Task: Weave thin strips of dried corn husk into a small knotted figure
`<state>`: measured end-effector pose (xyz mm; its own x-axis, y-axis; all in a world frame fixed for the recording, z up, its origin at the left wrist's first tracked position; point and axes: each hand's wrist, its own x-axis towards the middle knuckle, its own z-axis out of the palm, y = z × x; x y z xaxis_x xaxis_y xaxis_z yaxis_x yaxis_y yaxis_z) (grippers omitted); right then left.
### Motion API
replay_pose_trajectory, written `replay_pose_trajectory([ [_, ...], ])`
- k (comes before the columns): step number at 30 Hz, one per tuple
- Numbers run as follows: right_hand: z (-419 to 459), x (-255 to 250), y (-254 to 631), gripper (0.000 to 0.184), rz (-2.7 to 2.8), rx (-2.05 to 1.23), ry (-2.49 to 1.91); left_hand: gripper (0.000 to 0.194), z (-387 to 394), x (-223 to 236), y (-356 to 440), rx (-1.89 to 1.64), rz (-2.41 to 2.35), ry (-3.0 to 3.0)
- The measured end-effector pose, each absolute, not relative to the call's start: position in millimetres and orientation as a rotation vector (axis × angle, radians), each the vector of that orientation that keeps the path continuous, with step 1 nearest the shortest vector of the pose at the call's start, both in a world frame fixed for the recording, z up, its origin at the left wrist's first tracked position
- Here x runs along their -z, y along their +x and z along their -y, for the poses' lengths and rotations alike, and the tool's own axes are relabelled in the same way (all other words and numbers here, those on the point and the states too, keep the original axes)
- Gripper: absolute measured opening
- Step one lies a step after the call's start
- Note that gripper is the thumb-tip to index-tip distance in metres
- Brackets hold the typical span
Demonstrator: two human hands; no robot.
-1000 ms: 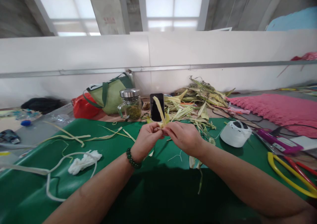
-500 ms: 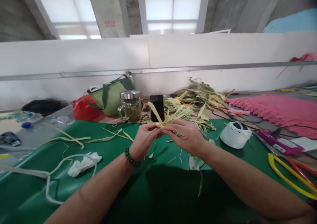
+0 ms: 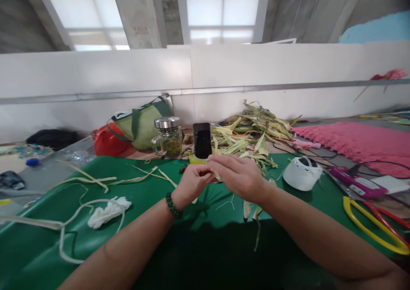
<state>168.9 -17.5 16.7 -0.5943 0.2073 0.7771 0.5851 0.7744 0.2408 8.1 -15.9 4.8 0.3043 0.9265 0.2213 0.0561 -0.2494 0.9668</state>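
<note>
Our left hand [image 3: 192, 184] and right hand [image 3: 241, 177] meet, fingers pinched on a husk strip [image 3: 218, 179] mostly hidden between them. Just beyond our fingers lie the phone [image 3: 202, 140] and the green mat's [image 3: 145, 198] far edge; husks [image 3: 267, 125] crowd beyond rightward, while the mat spreads broadly toward us.

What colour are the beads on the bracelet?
Dark green; the bracelet shows best in the head view.

The desk [image 3: 144, 153] carries a green mat [image 3: 149, 204]; beyond its far edge stand a green tote bag [image 3: 147, 125], a lidded glass mug [image 3: 172, 144] and heaped corn husks [image 3: 270, 123]. Crumpled white tissue [image 3: 107, 214] lies on the mat.
</note>
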Motion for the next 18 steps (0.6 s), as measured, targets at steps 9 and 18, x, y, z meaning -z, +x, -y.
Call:
replay_pose_trajectory([
  [9, 1.9, -29.9, 176.8, 0.032, 2.296, -0.167, -1.128, 0.015, 14.2, -6.4, 2.6, -0.871, -0.970, 1.736],
  [18, -11.5, -24.8, 175.1, 0.018, 1.923, -1.085, -0.994, 0.019, 16.5, -0.5, 6.1, -0.702, -1.045, 1.980],
])
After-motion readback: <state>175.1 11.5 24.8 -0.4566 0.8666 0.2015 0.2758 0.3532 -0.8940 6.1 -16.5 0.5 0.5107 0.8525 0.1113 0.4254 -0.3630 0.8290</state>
